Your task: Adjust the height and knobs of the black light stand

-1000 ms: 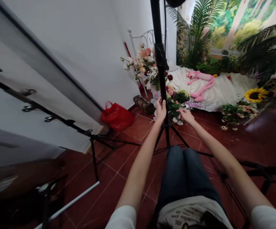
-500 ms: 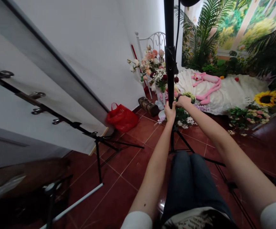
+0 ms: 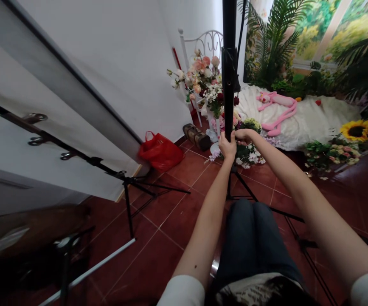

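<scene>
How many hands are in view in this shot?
2: the person's left hand and right hand, both closed around the black stand pole, the right just above the left. No one else's hands show.

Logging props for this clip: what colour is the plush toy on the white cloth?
The plush toy is pink, best seen in the head view.

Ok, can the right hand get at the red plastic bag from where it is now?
Probably not without moving. The right hand is on the black tripod stand, and that pole and the left hand lie between it and the red plastic bag, which sits well off across the floor tiles.
</scene>
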